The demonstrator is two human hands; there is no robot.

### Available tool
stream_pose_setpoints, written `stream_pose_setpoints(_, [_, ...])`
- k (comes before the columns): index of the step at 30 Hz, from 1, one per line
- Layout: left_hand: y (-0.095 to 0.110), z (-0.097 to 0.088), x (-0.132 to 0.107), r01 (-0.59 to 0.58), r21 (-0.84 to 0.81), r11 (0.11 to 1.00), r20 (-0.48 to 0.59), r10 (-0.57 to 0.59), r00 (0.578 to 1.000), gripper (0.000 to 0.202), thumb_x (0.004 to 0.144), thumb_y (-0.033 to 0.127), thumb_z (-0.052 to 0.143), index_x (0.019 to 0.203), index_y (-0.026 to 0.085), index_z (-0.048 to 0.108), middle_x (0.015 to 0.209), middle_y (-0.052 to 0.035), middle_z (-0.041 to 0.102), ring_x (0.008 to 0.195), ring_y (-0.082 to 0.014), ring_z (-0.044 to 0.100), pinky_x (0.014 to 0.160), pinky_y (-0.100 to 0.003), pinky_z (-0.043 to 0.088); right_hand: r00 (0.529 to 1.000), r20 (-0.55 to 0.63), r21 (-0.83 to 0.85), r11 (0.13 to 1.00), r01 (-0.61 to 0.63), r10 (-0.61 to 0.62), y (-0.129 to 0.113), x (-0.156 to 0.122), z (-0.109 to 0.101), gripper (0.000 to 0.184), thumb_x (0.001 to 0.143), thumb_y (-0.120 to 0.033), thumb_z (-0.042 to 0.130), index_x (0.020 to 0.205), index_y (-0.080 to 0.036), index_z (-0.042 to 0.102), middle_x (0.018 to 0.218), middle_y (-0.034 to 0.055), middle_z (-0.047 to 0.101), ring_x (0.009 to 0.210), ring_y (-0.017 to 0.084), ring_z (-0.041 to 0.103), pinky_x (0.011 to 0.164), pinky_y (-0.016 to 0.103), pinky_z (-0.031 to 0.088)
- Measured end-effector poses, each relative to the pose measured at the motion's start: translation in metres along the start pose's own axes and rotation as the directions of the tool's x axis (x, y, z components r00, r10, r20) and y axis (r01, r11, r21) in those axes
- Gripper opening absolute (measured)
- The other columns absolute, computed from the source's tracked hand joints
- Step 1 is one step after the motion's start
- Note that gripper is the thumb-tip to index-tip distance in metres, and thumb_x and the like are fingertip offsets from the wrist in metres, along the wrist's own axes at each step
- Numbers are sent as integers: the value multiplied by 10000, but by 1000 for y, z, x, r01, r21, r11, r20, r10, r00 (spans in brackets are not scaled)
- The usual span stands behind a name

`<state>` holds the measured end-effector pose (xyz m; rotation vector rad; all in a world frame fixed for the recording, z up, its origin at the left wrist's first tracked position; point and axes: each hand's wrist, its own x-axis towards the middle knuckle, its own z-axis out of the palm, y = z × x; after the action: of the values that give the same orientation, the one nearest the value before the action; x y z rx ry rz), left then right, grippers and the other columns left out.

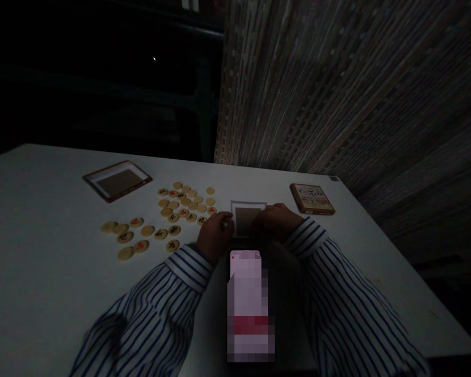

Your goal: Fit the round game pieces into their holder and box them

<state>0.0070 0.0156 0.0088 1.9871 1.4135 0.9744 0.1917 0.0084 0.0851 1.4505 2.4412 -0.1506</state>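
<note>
A small square folded sheet (248, 217) with a brown middle and pale border lies on the white table (43, 209). My left hand (214, 235) is curled at its left edge and my right hand (277, 221) is curled at its right edge; both grip the sheet. Both arms wear blue-and-white striped sleeves. Several round wooden game discs (182, 204) with black or red characters lie scattered left of my left hand, with a second loose group (137, 236) nearer the front left.
A brown-rimmed box tray (118, 180) lies at the back left. A printed box lid (312, 198) sits at the back right near the table corner. A lit phone (249, 303) lies between my forearms. A woven blind (337, 84) hangs behind; the room is dark.
</note>
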Motion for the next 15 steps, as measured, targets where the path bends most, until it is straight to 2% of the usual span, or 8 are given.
stream_pose_setpoints(5, [1, 0, 0, 8, -3, 1000, 10, -8, 1000, 204, 758, 197, 504, 923, 160, 618, 845, -47, 675, 716, -152, 610, 698, -286, 485, 999, 20, -44, 999, 27, -26, -2, 1, 2, 234, 785, -283, 501, 938, -327, 673, 977, 17, 686, 911, 224, 598, 749, 349, 376])
stream_pose_setpoints(8, [1, 0, 0, 6, -3, 1000, 3, -6, 1000, 204, 763, 198, 506, 928, 158, 619, 850, -50, 673, 717, -154, 610, 692, -286, 485, 998, 55, -56, 998, 22, -19, -5, 1, 1, 236, 784, -265, 501, 935, -311, 676, 1001, 28, 680, 926, 225, 594, 762, 353, 371])
stream_pose_setpoints(15, [-1, 1, 0, 6, -4, 1000, 8, -6, 1000, 202, 765, 211, 509, 923, 156, 623, 842, -54, 671, 708, -153, 609, 688, -286, 487, 998, 50, -38, 999, 32, -30, -5, -1, 1, 217, 789, -261, 509, 920, -300, 678, 1006, 27, 680, 938, 206, 586, 801, 343, 352])
